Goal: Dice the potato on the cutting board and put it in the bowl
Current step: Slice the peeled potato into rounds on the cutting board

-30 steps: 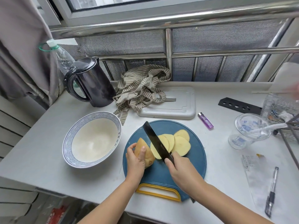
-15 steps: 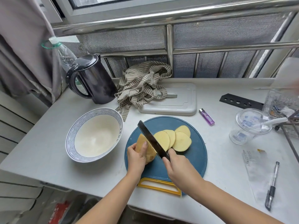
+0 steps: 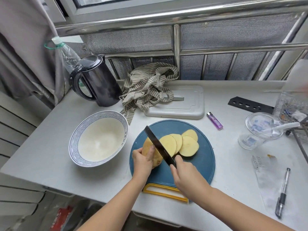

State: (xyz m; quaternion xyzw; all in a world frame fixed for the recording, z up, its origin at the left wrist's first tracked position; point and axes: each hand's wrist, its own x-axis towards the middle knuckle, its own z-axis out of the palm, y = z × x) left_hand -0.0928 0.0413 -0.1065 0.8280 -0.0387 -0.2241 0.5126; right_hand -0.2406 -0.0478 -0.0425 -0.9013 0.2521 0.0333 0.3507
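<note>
Knife (image 3: 158, 145), gripped in right hand (image 3: 188, 177), has shifted off the fanned slices (image 3: 188, 145) onto the potato chunk (image 3: 146, 145) that left hand (image 3: 143, 162) pinches beside it on the board (image 3: 200, 167); slicing continues, with dicing and transfer to the bowl (image 3: 74, 142) left of the hands pending.

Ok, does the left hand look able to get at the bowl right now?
Probably yes. The bowl sits just left of the cutting board, with only bare counter between it and the left hand. That hand would first have to let go of the potato it grips.
</note>
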